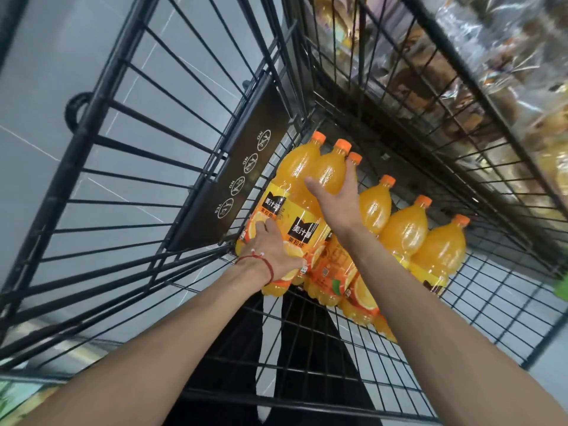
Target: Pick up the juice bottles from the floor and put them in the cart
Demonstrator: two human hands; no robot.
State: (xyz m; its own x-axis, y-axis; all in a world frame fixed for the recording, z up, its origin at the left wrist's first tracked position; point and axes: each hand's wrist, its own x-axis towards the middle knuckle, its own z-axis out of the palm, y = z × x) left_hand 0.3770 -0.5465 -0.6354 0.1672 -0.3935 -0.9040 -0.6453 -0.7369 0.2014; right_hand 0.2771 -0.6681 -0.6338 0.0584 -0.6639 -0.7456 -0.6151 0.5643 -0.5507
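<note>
Left hand (270, 253), right hand (338, 196) around bottles (296, 172)

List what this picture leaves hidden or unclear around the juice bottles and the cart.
Head view only:
- The third cap: its bottle is hidden behind the right hand.
- The held juice bottles: whether they are wrapped as one pack is unclear; the left hand covers part.
- The goods beyond the cart wall: blurred.
- The green thing: cut by the right edge.
- The floor: any bottles there are out of view.
</note>
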